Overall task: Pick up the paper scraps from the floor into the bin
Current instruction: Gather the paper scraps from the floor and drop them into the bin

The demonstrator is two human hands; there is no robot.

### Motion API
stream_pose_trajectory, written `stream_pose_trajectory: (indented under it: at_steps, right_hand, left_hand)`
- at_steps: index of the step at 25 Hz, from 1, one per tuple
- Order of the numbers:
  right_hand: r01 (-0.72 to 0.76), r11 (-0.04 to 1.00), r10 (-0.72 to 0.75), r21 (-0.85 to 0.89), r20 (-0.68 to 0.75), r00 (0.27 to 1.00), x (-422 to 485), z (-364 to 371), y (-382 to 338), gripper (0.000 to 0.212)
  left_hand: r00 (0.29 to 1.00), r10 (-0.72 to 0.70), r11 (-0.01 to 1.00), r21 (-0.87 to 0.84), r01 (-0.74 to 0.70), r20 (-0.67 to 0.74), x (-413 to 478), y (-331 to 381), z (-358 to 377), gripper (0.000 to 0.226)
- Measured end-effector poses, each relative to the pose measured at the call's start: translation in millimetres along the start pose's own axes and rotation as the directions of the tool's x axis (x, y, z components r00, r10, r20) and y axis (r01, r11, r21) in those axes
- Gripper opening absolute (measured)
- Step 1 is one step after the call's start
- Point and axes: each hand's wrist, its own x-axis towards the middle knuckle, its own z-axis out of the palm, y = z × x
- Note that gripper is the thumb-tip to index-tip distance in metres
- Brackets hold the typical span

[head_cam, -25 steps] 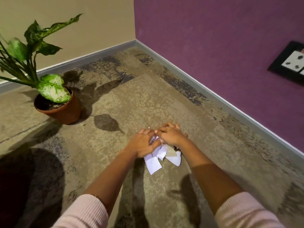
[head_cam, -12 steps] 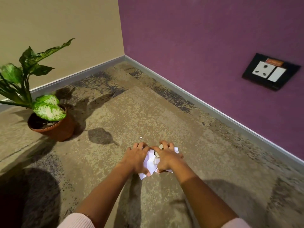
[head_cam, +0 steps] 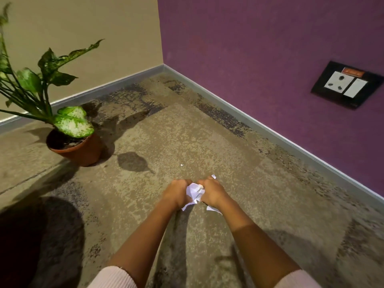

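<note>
A bunch of white paper scraps (head_cam: 192, 192) is squeezed between my two hands over the mottled carpet. My left hand (head_cam: 176, 193) closes on the bunch from the left, my right hand (head_cam: 212, 193) from the right. Loose corners stick out below my hands and one above my right fingers. One tiny white scrap (head_cam: 182, 165) lies alone on the carpet a little beyond my hands. No bin is in view.
A potted plant in a brown pot (head_cam: 76, 150) stands at the left, its leaves reaching over the floor. The purple wall with a black socket plate (head_cam: 346, 85) runs along the right. A dark shadow covers the lower left corner.
My hands have gathered the scraps into a tighter bunch and closed into fists around it. The view has tilted up, showing more wall and the socket.
</note>
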Motion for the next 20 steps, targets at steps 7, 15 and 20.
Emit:
stream_pose_trajectory:
  at_steps: [7,15,20]
  right_hand:
    - [-0.149,0.882,0.124,0.447,0.084,0.989,-38,1,-24,0.014]
    - [-0.036,0.773,0.018,0.634,0.034,0.999,-38,-1,-108,0.032]
    - [-0.002,0.699,-0.062,0.715,0.064,0.996,-30,15,-153,0.035]
  left_hand:
    - [0.988,-0.128,0.985,-0.126,0.117,-0.089,-48,-8,-19,0.027]
    - [0.932,-0.269,0.942,-0.269,0.202,-0.242,-95,-58,-73,0.027]
    - [0.854,-0.398,0.881,-0.398,0.255,-0.336,-121,-94,-86,0.031]
